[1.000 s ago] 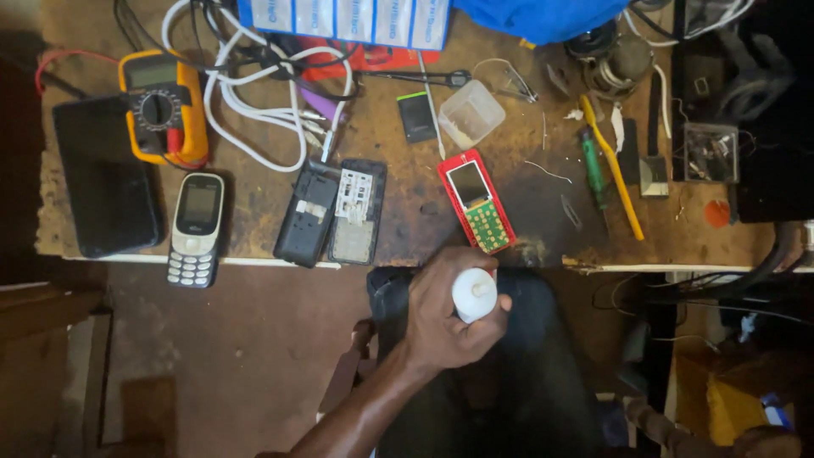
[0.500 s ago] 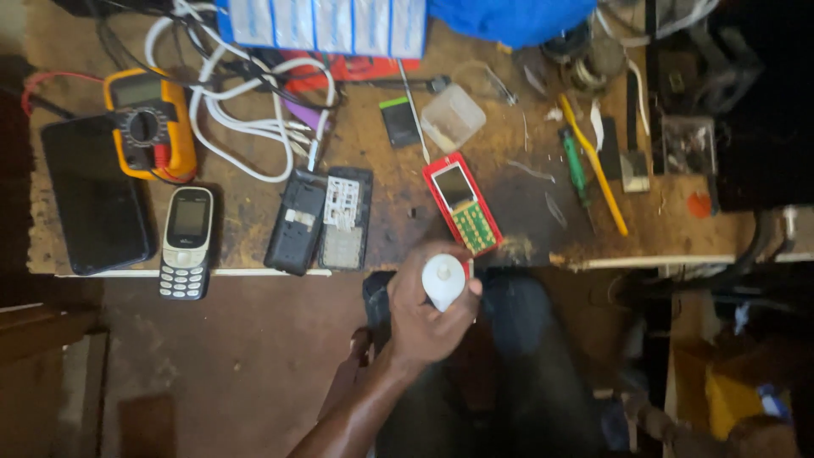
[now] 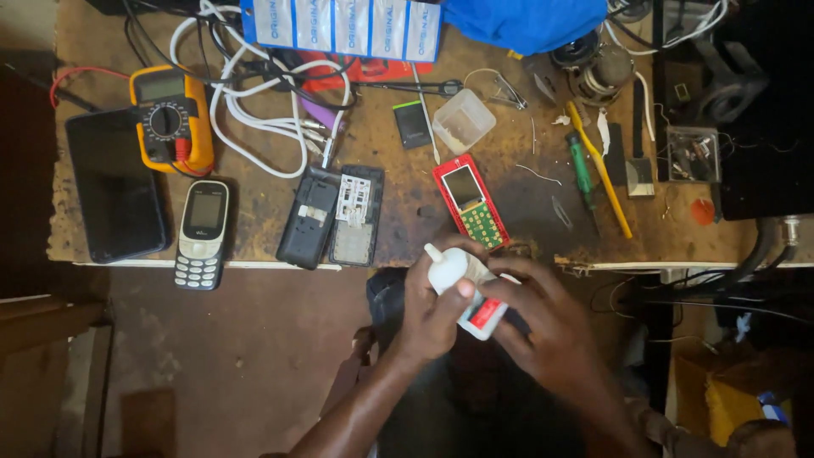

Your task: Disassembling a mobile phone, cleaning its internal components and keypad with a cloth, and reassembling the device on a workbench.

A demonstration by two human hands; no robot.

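Left hand: the left hand (image 3: pixel 428 309) sits in the lower middle of the frame, just below the counter edge, its grip closed around a small white plastic squeeze bottle (image 3: pixel 447 270), thumb across the front so the bottle stays steady.
Right hand: the right hand (image 3: pixel 543 326) comes in from the lower right, fingers curled and pinched onto the bottle's lower end, where a red and white label (image 3: pixel 485 313) shows; this grip looks narrow and set on the bottle.
Bottle look: white, rounded body, with a short pointed nozzle (image 3: pixel 432 251) aimed toward the upper left; it is tilted, not upright.
Why held so: two hands on one small bottle, off the counter and close to the body, probably gives better control of it.
Nearest thing: a red-framed bare phone with a green keypad board (image 3: pixel 471 206) lies on the brown worn wooden counter (image 3: pixel 543 212) just above the hands, not touched.
Middle of frame: two dark opened phone shells (image 3: pixel 332 216) lie side by side.
Left of frame: a grey keypad phone (image 3: pixel 202 233), a black tablet (image 3: pixel 114 197), and a yellow multimeter (image 3: pixel 171 119).
Right of frame: a green-handled screwdriver (image 3: pixel 582 170) beside a yellow stick-like tool (image 3: pixel 600 181).
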